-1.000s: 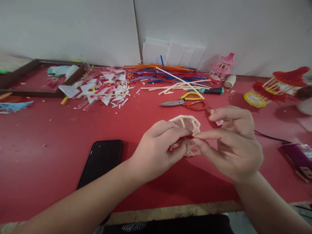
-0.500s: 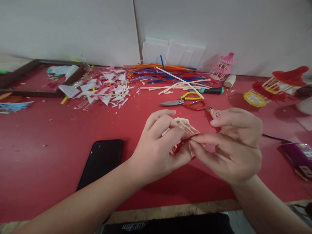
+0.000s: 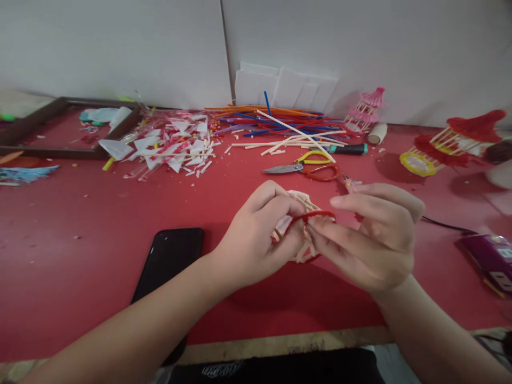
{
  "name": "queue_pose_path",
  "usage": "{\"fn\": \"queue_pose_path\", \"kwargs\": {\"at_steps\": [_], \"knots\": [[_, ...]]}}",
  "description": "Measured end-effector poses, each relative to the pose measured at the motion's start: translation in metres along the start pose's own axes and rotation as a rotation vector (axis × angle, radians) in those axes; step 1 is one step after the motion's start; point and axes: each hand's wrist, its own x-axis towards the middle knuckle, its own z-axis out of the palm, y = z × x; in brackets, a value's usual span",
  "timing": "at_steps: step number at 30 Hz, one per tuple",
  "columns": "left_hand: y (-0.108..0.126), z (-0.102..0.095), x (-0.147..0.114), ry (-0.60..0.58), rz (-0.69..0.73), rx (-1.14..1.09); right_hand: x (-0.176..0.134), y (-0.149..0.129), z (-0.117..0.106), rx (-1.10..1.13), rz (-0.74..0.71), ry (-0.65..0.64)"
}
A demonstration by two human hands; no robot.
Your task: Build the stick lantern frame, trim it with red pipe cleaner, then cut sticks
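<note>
My left hand (image 3: 260, 234) is closed around a small frame of pale wooden sticks (image 3: 306, 250), held above the red table. A red pipe cleaner (image 3: 318, 214) curves along the frame's upper side. My right hand (image 3: 368, 234) pinches at the red pipe cleaner with thumb and forefinger, close to the left fingertips; its other fingers are bent and hold nothing I can see. Much of the stick frame is hidden behind my fingers. Just beyond my hands lie scissors (image 3: 283, 168) with one yellow and one red handle loop.
A black phone (image 3: 170, 256) lies left of my hands. Coloured pipe cleaners (image 3: 280, 120) and loose sticks (image 3: 288, 140) lie at the back, beside scraps (image 3: 176, 138). Red-roofed (image 3: 476, 128) and pink (image 3: 366, 112) stick models stand right. A purple box (image 3: 488, 261) sits far right.
My right hand has shifted slightly left and its upper fingers have lifted. The stick frame has turned, so more of the red pipe cleaner and of the lower sticks shows.
</note>
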Motion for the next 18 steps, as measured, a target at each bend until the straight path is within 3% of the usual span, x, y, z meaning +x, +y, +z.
{"fn": "queue_pose_path", "kwargs": {"at_steps": [6,10,12,14,18], "knots": [[-0.003,-0.002,0.003,0.027,-0.041,0.013,0.002,-0.002,0.003,0.094,0.083,-0.071],[-0.010,-0.002,0.004,0.067,-0.206,-0.073,0.004,0.012,-0.008,0.097,0.203,-0.059],[-0.016,-0.002,0.005,0.092,-0.326,-0.140,-0.003,0.033,-0.017,0.040,0.369,-0.041],[-0.021,-0.002,0.005,0.096,-0.440,-0.227,-0.017,0.062,-0.027,-0.055,0.479,-0.137],[-0.027,0.000,0.004,-0.005,-0.625,-0.397,-0.057,0.123,-0.040,-0.062,0.469,-0.296]]}}
